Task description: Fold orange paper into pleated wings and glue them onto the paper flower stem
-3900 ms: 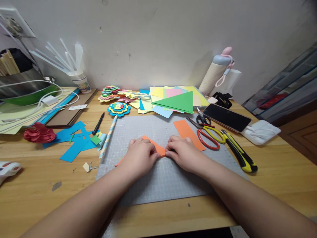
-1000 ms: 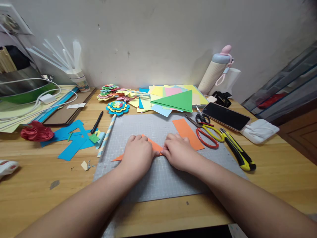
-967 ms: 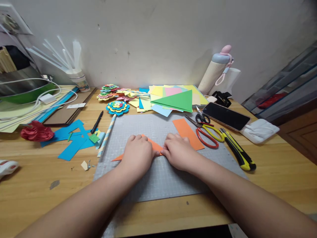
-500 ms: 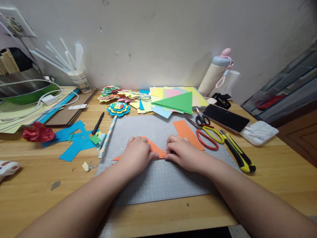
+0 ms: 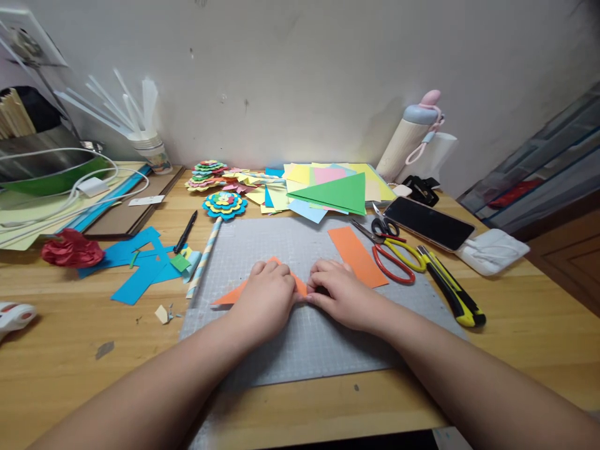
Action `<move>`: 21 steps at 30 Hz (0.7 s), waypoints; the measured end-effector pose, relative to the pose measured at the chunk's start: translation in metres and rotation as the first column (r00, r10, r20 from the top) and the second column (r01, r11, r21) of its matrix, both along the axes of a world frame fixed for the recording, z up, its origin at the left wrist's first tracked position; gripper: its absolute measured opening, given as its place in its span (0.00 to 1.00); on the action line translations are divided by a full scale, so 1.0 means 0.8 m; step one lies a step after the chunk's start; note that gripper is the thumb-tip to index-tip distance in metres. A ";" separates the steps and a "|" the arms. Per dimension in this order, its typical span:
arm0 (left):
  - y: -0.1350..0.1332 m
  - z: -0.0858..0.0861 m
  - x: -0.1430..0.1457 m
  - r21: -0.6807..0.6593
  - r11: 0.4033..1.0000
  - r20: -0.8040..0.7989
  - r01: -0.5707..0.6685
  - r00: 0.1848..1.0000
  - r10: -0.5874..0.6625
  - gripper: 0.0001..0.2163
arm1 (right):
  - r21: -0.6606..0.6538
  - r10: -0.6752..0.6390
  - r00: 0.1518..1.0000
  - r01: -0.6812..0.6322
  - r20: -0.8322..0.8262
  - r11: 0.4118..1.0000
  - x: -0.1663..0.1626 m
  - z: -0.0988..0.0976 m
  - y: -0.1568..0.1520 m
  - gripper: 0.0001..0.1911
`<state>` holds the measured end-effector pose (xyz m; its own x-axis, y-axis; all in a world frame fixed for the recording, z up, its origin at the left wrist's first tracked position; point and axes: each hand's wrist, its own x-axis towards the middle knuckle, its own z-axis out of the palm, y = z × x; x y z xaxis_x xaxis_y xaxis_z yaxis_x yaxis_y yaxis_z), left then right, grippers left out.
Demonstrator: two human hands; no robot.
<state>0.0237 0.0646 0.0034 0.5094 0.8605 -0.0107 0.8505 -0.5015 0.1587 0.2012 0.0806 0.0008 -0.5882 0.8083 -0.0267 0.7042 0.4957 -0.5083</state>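
A folded orange paper triangle (image 5: 233, 292) lies on the grey cutting mat (image 5: 309, 350), mostly under my hands. My left hand (image 5: 266, 296) lies curled on top of it, fingers pressing the paper down. My right hand (image 5: 338, 294) pinches the paper's right end, fingers closed, almost touching the left hand. A separate orange paper strip (image 5: 357, 255) lies on the mat just beyond my right hand.
Red-and-yellow scissors (image 5: 392, 249), a yellow utility knife (image 5: 452, 286), a phone (image 5: 429, 222) and a bottle (image 5: 410, 134) are on the right. Coloured paper sheets (image 5: 335, 185) and paper flowers (image 5: 225, 205) lie behind the mat. Blue scraps (image 5: 138, 262), a pen (image 5: 185, 232) and cables (image 5: 70, 197) fill the left.
Both hands have shifted slightly along the orange paper and come closer together. More of the triangle's left tip shows now.
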 end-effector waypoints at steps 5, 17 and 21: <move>-0.002 0.001 0.004 -0.012 0.999 -0.028 -0.045 0.999 0.045 0.13 | 0.029 0.013 0.999 -0.011 -0.046 1.000 -0.003 -0.008 -0.001 0.07; -0.006 0.001 0.006 -0.037 0.994 0.036 -0.098 0.994 0.099 0.11 | 0.108 0.003 0.997 -0.011 0.078 0.994 -0.005 -0.005 -0.006 0.06; -0.005 0.004 0.001 -0.028 0.994 0.033 -0.108 0.993 0.109 0.11 | 0.114 -0.056 0.994 0.045 0.093 0.992 -0.010 -0.005 -0.009 0.08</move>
<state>0.0245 0.0608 0.0063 0.4134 0.9104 -0.0182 0.8935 -0.4017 0.2005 0.1930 0.0736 -0.0033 -0.5457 0.8379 0.0107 0.7727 0.5081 -0.3805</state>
